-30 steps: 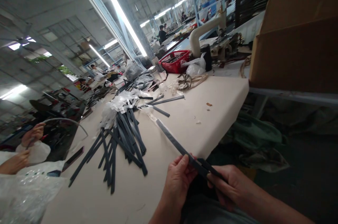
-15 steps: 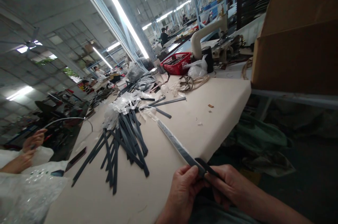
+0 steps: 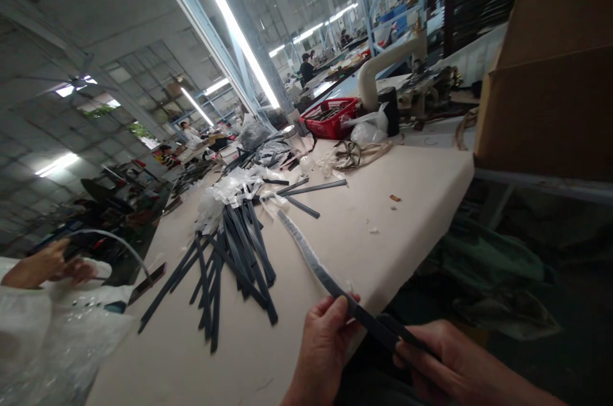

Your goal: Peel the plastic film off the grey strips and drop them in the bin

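Note:
A long dark grey strip (image 3: 330, 281) runs from the table toward me; its far part looks pale, as if covered with a whitish film. My left hand (image 3: 325, 336) is closed on it, thumb on top, near the table's edge. Closer to me, my right hand (image 3: 440, 355) is closed around the dark end, where a second dark length lies alongside; whether it is the same strip folded back or another one I cannot tell. Left of my hands, several dark strips (image 3: 239, 253) lie fanned out on the table, their far ends under crumpled clear plastic (image 3: 230, 189).
The pale table (image 3: 421, 182) carries a red basket (image 3: 330, 117), a clear jar (image 3: 293, 136), a tape roll (image 3: 348, 154) and small scraps. A cardboard box (image 3: 550, 87) stands to the right. At left, a co-worker's hands (image 3: 62, 262) hold a thin curved strip.
My right hand has drawn away from my left, down and to the right, and more dark strip shows between them. The co-worker's hands have moved too. The view has shifted slightly.

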Demonstrator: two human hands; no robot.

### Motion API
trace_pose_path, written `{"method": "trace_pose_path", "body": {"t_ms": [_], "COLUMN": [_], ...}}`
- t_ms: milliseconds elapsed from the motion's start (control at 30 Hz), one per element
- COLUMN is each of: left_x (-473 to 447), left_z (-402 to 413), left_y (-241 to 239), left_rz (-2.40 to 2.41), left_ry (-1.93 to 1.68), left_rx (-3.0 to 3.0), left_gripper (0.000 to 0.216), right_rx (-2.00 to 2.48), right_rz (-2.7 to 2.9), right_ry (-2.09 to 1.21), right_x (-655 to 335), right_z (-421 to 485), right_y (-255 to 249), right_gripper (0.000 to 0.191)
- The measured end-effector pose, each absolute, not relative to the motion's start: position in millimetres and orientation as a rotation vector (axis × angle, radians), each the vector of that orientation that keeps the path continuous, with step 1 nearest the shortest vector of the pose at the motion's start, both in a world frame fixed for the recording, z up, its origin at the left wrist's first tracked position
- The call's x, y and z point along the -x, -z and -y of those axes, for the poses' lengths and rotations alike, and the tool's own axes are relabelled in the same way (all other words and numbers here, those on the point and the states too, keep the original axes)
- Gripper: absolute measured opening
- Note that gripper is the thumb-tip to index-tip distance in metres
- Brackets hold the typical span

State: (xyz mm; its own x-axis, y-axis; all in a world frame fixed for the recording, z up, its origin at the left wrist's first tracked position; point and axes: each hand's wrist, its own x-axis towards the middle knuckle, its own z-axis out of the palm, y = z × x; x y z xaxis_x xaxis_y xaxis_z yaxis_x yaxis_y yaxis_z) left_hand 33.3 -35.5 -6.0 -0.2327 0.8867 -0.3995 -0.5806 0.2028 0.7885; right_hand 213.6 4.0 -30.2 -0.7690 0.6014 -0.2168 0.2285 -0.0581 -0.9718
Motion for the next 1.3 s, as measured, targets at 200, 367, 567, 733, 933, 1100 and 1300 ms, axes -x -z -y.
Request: {"method": "trace_pose_path", "body": {"t_ms": [200, 367, 567, 733, 933, 1100, 1300], "left_x": [-41, -28, -32, -42, -25, -34, -32], "left_z": [38, 32, 36, 37, 29, 34, 39], "left_y": [8, 0, 8, -2, -14, -12, -18], "left_rz": [-1.015, -1.105, -1.103, -1.029, -1.170, -1.077, -1.000], "left_ry": [-1.253, -1.395, -1.276, -1.273, -1.336, -1.254, -1.200], "left_rx": [-0.409, -0.408, -0.427, -0.468, -0.429, -0.373, -0.298], "left_gripper": [0.024, 0.029, 0.030, 0.028, 0.040, 0.034, 0.024], "right_rx": [0.899, 0.874, 0.919, 0.845, 0.885, 0.813, 0.650], "right_rz": [1.883, 1.905, 1.951, 1.884, 1.915, 1.851, 1.931], "right_ry": [-1.869, -1.927, -1.844, -1.814, -1.871, -1.661, -0.815], "right_x": [-208, -212, -210, -202, -216, -214, -227], "right_z": [-3, -3, 2, -9, 1, -6, -15], "right_y": [36, 37, 41, 21, 17, 12, 17], "right_gripper": [0.065, 0.069, 0.069, 0.064, 0.068, 0.057, 0.026]}}
